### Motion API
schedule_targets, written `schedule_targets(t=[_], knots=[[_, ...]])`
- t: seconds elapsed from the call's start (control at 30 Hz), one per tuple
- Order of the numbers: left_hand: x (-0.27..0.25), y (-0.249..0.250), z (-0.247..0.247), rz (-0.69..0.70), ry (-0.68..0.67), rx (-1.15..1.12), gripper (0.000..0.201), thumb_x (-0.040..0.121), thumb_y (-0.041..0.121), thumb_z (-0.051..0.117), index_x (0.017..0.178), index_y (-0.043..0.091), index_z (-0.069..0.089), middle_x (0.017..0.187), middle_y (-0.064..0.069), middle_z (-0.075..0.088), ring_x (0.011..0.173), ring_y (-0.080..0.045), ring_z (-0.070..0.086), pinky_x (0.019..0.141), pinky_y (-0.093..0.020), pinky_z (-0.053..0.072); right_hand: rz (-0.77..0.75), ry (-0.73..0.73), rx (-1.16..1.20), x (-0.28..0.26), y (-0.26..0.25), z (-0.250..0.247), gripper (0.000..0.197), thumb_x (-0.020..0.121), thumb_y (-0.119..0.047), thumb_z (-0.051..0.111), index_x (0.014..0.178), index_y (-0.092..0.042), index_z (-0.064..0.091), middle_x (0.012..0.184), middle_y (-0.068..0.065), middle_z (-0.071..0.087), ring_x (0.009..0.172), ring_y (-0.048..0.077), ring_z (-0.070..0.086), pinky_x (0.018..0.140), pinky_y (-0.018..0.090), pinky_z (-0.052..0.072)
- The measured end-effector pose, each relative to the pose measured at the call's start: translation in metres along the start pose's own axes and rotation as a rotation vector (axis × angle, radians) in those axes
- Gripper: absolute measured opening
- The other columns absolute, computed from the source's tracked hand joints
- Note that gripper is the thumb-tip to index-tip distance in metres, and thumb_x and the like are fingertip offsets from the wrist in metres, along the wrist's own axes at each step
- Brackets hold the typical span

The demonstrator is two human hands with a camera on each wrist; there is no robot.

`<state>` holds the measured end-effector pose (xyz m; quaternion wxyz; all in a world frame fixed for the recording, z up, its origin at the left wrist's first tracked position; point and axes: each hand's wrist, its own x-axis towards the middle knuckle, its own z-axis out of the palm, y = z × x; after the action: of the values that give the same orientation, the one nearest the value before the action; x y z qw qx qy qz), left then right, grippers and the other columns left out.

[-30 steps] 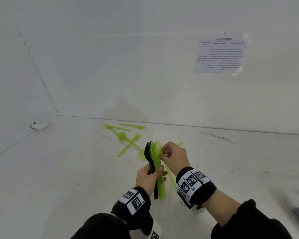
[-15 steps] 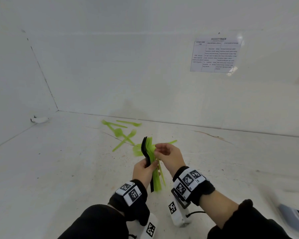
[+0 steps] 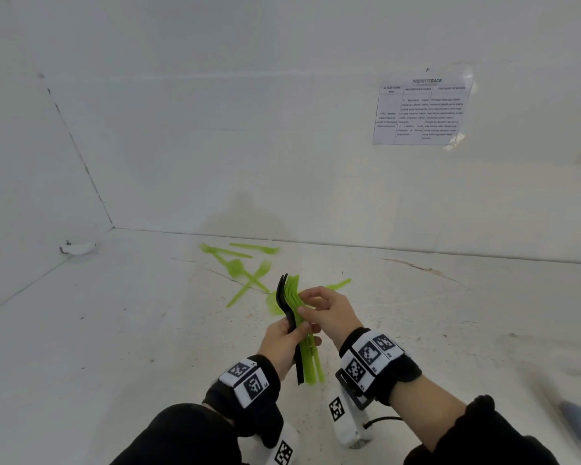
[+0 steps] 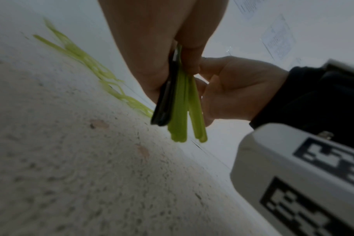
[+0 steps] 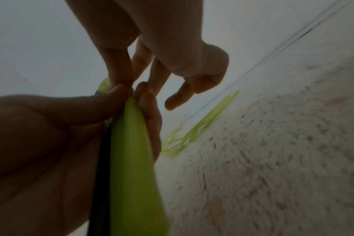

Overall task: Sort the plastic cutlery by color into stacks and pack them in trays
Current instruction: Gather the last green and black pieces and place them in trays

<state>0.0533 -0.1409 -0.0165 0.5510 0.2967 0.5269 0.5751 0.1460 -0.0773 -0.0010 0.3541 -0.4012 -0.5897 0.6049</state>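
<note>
Left hand is gripping bundle of green and black cutlery upright above table; right hand is pinching its green heads; loose forks are lying behind

Green cutlery: smooth, slightly translucent plastic. Black cutlery: glossy plastic. Table: matt white, seen as rough and speckled in wrist views, scuffed. Wrist straps: black cloth. Wall sheet: paper under glossy film.
</note>
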Motion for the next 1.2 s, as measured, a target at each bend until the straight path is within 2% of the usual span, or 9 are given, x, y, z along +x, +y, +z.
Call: schedule_targets(t=[0.1,0.2,0.3,0.37,0.47,0.53,0.67,0.8,1.2], knots=[[0.0,0.002,-0.001,-0.063,-0.038,0.001,0.021,0.101,0.006,0.034,0.105,0.009,0.053,0.071,-0.008,0.051,0.055,-0.021,0.053,0.054,-0.028,0.048,0.063,-0.04,0.053,0.002,0.004,0.006,0.019,0.086,0.0,0.06,0.082,-0.018,0.058,0.08,0.007,0.063,0.051,0.013,0.053,0.045,0.021,0.044],[0.002,0.005,-0.003,-0.122,-0.021,0.016,0.018,0.101,0.008,0.032,0.104,0.01,0.05,0.067,-0.008,0.047,0.049,-0.022,0.048,0.048,-0.027,0.043,0.083,-0.031,0.066,0.005,0.01,0.009,0.019,0.084,0.0,0.063,0.084,-0.019,0.057,0.088,0.013,0.066,0.074,0.023,0.061,0.068,0.031,0.05],[0.003,0.006,-0.007,-0.108,0.0,0.039,0.02,0.101,0.008,0.032,0.101,0.01,0.051,0.069,-0.008,0.047,0.051,-0.02,0.046,0.051,-0.028,0.04,0.104,-0.064,0.014,0.012,0.006,0.01,0.012,0.088,-0.008,0.062,0.093,-0.017,0.056,0.092,0.008,0.065,0.074,0.015,0.061,0.064,0.019,0.048],[0.004,0.007,-0.012,-0.096,0.03,0.055,0.02,0.101,0.007,0.033,0.099,0.009,0.052,0.072,-0.007,0.049,0.054,-0.02,0.048,0.054,-0.029,0.04,0.122,-0.12,-0.202,0.023,-0.002,0.004,0.018,0.096,-0.026,0.048,0.108,-0.016,0.058,0.099,-0.002,0.065,0.078,0.01,0.059,0.063,0.018,0.045],[0.008,0.008,-0.022,-0.096,0.099,0.077,0.016,0.101,0.007,0.034,0.097,0.009,0.051,0.075,-0.007,0.05,0.058,-0.022,0.051,0.057,-0.03,0.041,0.074,-0.106,-0.738,0.055,-0.003,-0.017,0.032,0.1,-0.028,0.038,0.122,-0.016,0.058,0.13,0.0,0.057,0.116,0.017,0.053,0.099,0.03,0.04],[0.009,0.009,-0.026,-0.089,0.123,0.093,0.017,0.101,0.007,0.034,0.097,0.009,0.05,0.076,-0.007,0.051,0.059,-0.023,0.054,0.057,-0.031,0.042,0.064,-0.146,-1.117,0.072,0.002,-0.025,0.035,0.098,-0.02,0.039,0.13,-0.027,0.051,0.144,-0.006,0.042,0.133,0.019,0.037,0.11,0.035,0.03],[0.012,0.009,-0.029,-0.09,0.142,0.096,0.016,0.1,0.006,0.035,0.096,0.01,0.05,0.077,-0.008,0.051,0.058,-0.023,0.054,0.056,-0.03,0.042,-0.009,-0.317,-1.498,0.09,0.006,-0.023,0.04,0.094,-0.014,0.041,0.129,-0.032,0.05,0.139,-0.006,0.046,0.13,0.019,0.037,0.107,0.04,0.023],[0.016,0.009,-0.03,-0.096,0.161,0.106,0.017,0.1,0.005,0.035,0.095,0.011,0.05,0.077,-0.007,0.051,0.058,-0.022,0.052,0.055,-0.03,0.042,-0.014,-0.281,-1.467,0.1,0.015,-0.021,0.035,0.088,-0.009,0.046,0.12,-0.022,0.052,0.121,-0.002,0.059,0.118,0.02,0.049,0.102,0.036,0.027],[0.026,0.007,-0.036,-0.079,0.235,0.073,0.015,0.1,0.005,0.036,0.1,0.01,0.05,0.079,-0.008,0.052,0.059,-0.023,0.052,0.057,-0.031,0.042,0.015,-0.366,-1.43,0.12,-0.001,-0.024,0.028,0.095,-0.022,0.044,0.121,-0.018,0.055,0.128,0.007,0.052,0.117,0.026,0.051,0.097,0.036,0.042]])
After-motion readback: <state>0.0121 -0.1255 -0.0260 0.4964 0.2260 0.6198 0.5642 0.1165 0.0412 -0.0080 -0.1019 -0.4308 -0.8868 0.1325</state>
